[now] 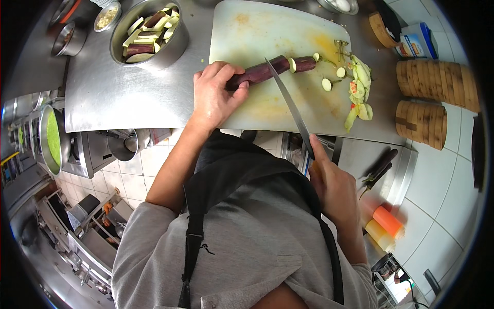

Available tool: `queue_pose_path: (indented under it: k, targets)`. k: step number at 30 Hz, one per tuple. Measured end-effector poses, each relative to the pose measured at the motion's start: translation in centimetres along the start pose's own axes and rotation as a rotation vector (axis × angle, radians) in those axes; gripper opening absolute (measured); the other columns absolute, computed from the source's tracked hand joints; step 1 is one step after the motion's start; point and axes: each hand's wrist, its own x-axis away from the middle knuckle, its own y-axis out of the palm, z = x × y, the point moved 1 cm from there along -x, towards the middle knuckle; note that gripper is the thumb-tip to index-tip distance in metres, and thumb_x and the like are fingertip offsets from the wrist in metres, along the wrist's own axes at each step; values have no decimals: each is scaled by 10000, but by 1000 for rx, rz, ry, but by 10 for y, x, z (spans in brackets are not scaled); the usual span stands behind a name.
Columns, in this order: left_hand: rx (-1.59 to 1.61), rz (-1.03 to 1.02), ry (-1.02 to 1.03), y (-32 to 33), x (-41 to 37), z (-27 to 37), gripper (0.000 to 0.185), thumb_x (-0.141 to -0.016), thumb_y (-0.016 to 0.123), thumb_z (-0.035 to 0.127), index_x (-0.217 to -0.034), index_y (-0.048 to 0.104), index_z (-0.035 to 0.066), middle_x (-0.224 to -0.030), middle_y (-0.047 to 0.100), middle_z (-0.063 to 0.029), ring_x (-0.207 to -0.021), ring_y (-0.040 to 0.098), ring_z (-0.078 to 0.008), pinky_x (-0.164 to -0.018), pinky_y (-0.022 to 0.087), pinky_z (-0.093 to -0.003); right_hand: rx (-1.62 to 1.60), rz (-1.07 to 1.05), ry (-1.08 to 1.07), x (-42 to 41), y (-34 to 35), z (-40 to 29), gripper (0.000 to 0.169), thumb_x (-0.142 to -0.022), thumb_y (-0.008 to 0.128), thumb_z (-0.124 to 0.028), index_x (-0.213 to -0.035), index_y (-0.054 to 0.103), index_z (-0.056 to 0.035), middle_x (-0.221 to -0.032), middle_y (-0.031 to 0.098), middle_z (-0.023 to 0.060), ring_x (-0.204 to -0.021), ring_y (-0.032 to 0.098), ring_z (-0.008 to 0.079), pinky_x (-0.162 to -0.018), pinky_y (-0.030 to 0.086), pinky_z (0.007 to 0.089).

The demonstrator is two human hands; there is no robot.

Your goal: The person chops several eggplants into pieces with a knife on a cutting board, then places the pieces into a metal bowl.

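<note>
My left hand [218, 92] grips the near left end of a long purple eggplant [264, 72] lying on a white cutting board [247, 38]. In my right hand [334, 177] is the handle of a kitchen knife [289, 102]; its tip rests at or just over the eggplant's middle. A shorter cut piece of eggplant [305, 64] lies at the far right end, its pale cut face showing. Beyond it are cut stem ends [327, 84] and a heap of pale green trimmings [361, 77]. A deep metal pot [181, 38] at the upper left holds cut eggplant pieces [141, 48].
Small metal bowls [69, 40] stand left of the pot. Stacked bamboo steamer rings [420, 123] line the right side. Two whole eggplants [380, 166] and squeeze bottles [388, 222] lie at the lower right. The steel counter's front edge [154, 128] runs before me.
</note>
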Motion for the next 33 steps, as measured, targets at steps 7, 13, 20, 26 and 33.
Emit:
queue_pose_path:
  k: [7, 13, 20, 26, 33]
  targets:
    - [-30, -1, 23, 3, 1, -3, 327, -831, 849, 249, -1126, 765, 136, -1081, 740, -33, -1038, 697, -262, -915, 460, -435, 22, -28, 16, -1, 2, 4, 735, -1020, 684, -126, -1694, 416, -240, -823, 698, 137, -724, 705, 350, -678, 574, 489]
    - [-116, -26, 91, 2, 0, 3, 423, -827, 862, 326, -1196, 782, 136, -1080, 732, -42, -1082, 671, -281, -916, 460, -448, 28, -19, 7, 2, 5, 7, 749, -1018, 678, -118, -1703, 397, -231, -821, 693, 139, -715, 699, 357, -672, 572, 493]
    - [-109, -69, 69, 0, 1, 2, 442, -847, 864, 343, -1225, 781, 131, -1114, 738, -53, -1107, 669, -286, -961, 448, -447, 21, -27, 21, 6, 8, 10, 768, -1006, 693, -108, -1704, 401, -241, -802, 682, 146, -705, 694, 362, -671, 572, 500]
    - [-93, -92, 51, -1, 1, 3, 437, -854, 868, 343, -1226, 785, 129, -1117, 742, -56, -1111, 670, -288, -971, 443, -445, 35, -33, 27, 7, 6, 9, 765, -1008, 692, -112, -1701, 401, -249, -795, 680, 148, -702, 694, 366, -678, 576, 500]
    - [-99, -15, 104, 3, 1, 1, 398, -801, 888, 316, -1159, 806, 162, -1015, 717, -17, -1037, 670, -257, -881, 450, -436, -47, -29, 2, 11, 9, 8, 737, -1026, 675, -133, -1697, 402, -266, -823, 700, 146, -728, 710, 364, -689, 579, 498]
